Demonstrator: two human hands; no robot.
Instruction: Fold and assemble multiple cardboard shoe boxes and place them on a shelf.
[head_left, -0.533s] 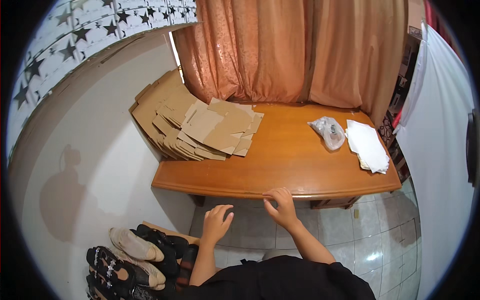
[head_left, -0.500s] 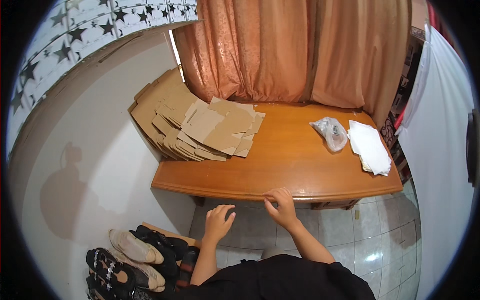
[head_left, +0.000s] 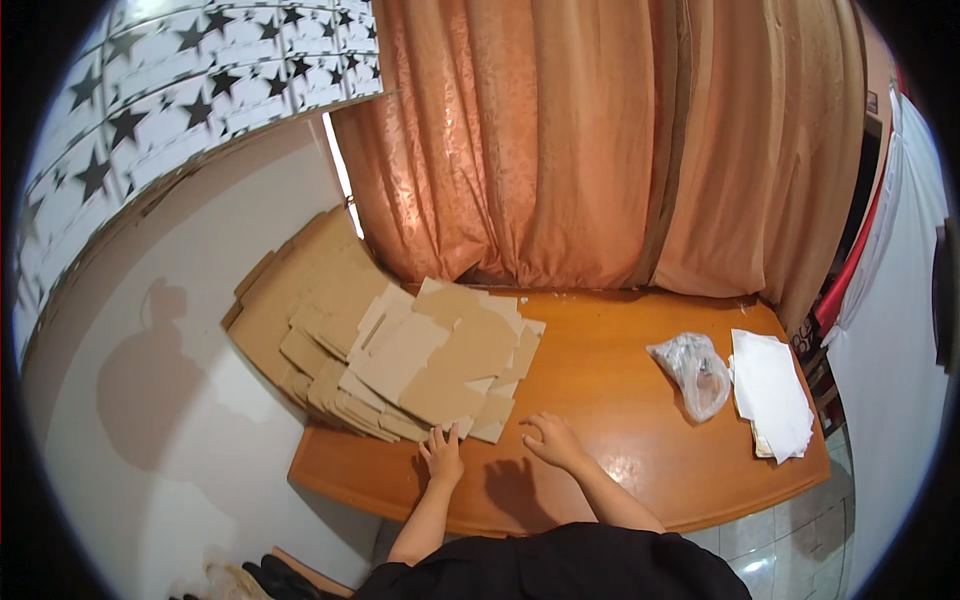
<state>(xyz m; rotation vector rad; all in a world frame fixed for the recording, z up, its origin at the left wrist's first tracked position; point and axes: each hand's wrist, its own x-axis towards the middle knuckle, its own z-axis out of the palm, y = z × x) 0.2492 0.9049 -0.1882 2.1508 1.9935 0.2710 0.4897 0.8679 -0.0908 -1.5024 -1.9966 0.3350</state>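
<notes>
Head view: the cardboard pile [head_left: 430,365] lies forward and leftward on the table [head_left: 600,390]; the left hand [head_left: 443,460], fingers spread, is nearer, perhaps touching it; the right hand [head_left: 556,444] hovers empty, loosely spread.

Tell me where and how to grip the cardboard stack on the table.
Probably by the low near and right edges of the cardboard stack, coming from the front right: its left side slopes up beside the wall, while those thin, layered edges face the left hand and right hand.
</notes>
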